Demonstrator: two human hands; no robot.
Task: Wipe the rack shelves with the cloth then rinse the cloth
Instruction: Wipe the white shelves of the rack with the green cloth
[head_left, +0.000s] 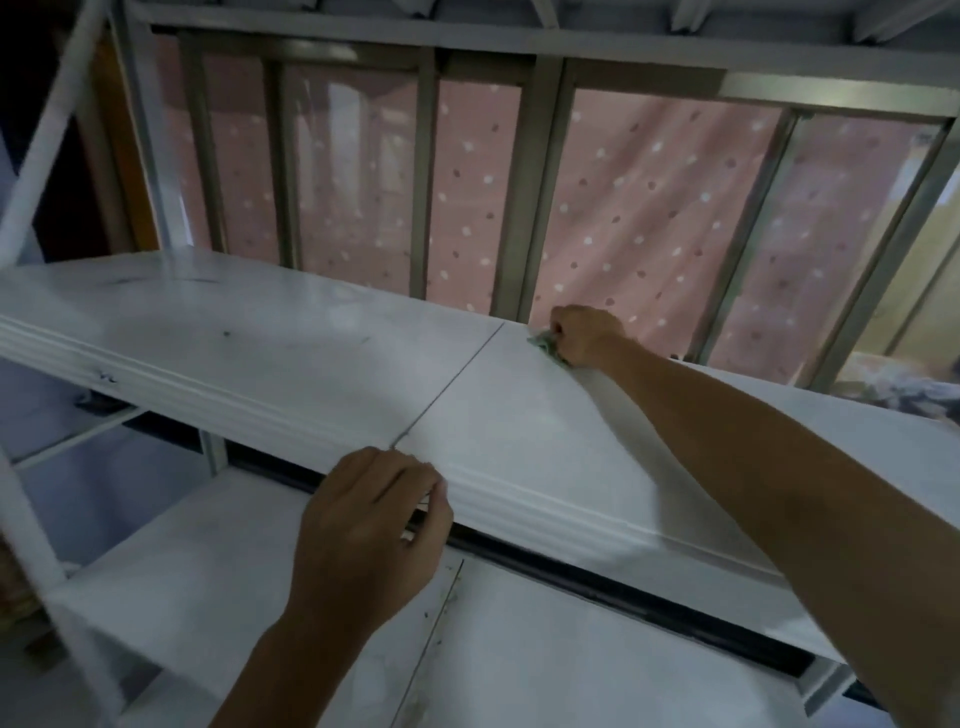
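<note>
Two white shelves of the rack are seen, one above the other. The green cloth (545, 347) is bunched in the right hand (587, 335), whose grip is closed around it, and is pressed on the upper shelf (291, 338) at its back edge, near the pink dotted curtain (639, 208). The front edge of that shelf is clasped by the left hand (374, 525), above the lower shelf (208, 561).

The view was dim and bluish, lit weakly through the pink curtain (623, 208) behind. Edges bowed with wide-angle distortion, and detail was soft throughout.
</note>
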